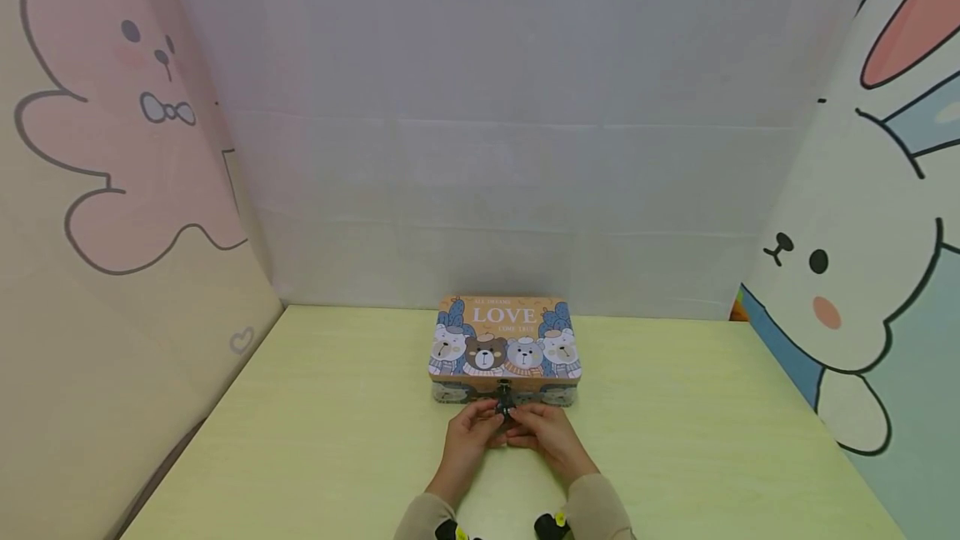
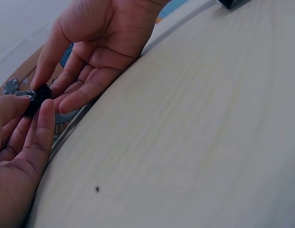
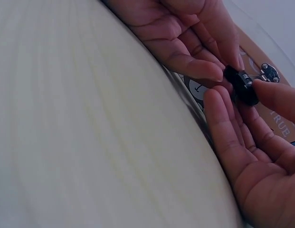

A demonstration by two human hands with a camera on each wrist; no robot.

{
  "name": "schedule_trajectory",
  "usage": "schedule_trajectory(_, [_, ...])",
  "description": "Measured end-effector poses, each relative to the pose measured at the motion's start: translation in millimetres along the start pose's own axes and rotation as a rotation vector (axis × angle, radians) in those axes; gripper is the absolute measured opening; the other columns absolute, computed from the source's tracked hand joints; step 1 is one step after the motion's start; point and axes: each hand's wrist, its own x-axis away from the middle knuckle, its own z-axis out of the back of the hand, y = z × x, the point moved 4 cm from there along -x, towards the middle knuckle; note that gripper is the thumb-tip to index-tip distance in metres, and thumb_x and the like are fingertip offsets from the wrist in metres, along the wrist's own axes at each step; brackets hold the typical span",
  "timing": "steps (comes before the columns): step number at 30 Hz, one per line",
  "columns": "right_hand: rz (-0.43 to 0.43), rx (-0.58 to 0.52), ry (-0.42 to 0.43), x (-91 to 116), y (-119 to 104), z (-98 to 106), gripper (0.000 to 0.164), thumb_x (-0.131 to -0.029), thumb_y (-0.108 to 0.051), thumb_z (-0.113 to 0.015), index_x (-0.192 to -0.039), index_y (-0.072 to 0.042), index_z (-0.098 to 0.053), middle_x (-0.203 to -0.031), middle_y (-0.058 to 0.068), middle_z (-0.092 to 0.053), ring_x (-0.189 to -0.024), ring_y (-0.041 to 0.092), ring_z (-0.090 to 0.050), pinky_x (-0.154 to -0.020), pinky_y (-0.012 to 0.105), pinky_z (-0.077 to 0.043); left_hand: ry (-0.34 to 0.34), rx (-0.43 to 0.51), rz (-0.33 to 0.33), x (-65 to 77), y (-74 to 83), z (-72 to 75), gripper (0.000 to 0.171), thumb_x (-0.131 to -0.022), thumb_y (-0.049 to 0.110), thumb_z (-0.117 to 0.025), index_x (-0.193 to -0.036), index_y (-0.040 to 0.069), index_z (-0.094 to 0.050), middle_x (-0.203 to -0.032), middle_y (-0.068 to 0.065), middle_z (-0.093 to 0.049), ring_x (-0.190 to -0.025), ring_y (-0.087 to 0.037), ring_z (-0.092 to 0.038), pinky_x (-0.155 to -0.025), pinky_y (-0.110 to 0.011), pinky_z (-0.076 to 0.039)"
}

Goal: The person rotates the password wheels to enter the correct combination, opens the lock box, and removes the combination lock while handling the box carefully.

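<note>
A small black padlock [image 1: 505, 410] with tiny silver details hangs at the front latch [image 1: 504, 385] of a tin box [image 1: 505, 340]. From the left, my left hand [image 1: 467, 440] pinches it between thumb and fingers. My right hand [image 1: 553, 438] pinches its other side, fingertips close to those of the left. In the right wrist view, the padlock [image 3: 242, 86] lies between both hands, its face partly covered by a thumb. The metal latch [image 3: 270, 72] shows just beyond it. The box lid is down and bears bears and the word LOVE.
A pale yellow table [image 1: 337, 440] lies under the box and hands. Behind the box rises a white sheet [image 1: 510, 148]. Side panels with a pink cartoon figure [image 1: 90, 140] and a white rabbit [image 1: 862, 273] flank the table. Black cameras [image 1: 552, 527] sit on the wrists.
</note>
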Motion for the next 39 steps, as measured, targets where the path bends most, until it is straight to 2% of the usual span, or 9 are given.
schedule_trajectory(10, [-0.007,-0.024,-0.006,0.1,-0.5,0.5,0.010,-0.096,0.000,-0.058,-0.096,0.005,-0.066,-0.081,0.006,-0.067,-0.070,0.014,-0.068,-0.070,0.028,-0.062,-0.011,0.004,-0.024,0.6,1.9,-0.8,0.033,-0.095,-0.001,-0.062,-0.123,-0.018,-0.054,-0.101,-0.012,-0.060,-0.083,-0.011,-0.064,-0.071,-0.027,-0.062])
schedule_trajectory(18, [-0.001,-0.042,-0.018,2.6,-3.2,0.8,0.019,-0.092,0.005,-0.057,-0.109,0.015,-0.061,-0.083,0.006,-0.067,-0.072,0.015,-0.068,-0.072,0.029,-0.062,0.003,-0.003,0.003,1.2,2.2,-0.8,0.033,-0.095,0.000,-0.063,-0.123,-0.015,-0.056,-0.099,-0.009,-0.061,-0.084,-0.012,-0.065,-0.071,-0.026,-0.061])
schedule_trajectory(27, [-0.008,-0.069,-0.023,0.4,-2.0,1.6,0.010,-0.092,0.005,-0.059,-0.100,0.004,-0.065,-0.084,0.006,-0.067,-0.072,0.016,-0.068,-0.072,0.031,-0.062,0.010,-0.002,0.012,0.5,3.8,-1.5,0.033,-0.094,-0.001,-0.063,-0.124,-0.015,-0.056,-0.099,-0.009,-0.062,-0.085,-0.012,-0.065,-0.073,-0.027,-0.062])
schedule_trajectory(39, [-0.007,-0.079,-0.030,2.7,-3.5,0.5,0.009,-0.096,0.002,-0.058,-0.097,0.001,-0.067,-0.085,0.006,-0.068,-0.072,0.015,-0.068,-0.072,0.030,-0.062,-0.005,-0.007,-0.013,0.6,4.0,-0.7,0.033,-0.094,-0.001,-0.062,-0.123,-0.016,-0.056,-0.099,-0.010,-0.061,-0.085,-0.013,-0.065,-0.072,-0.028,-0.062])
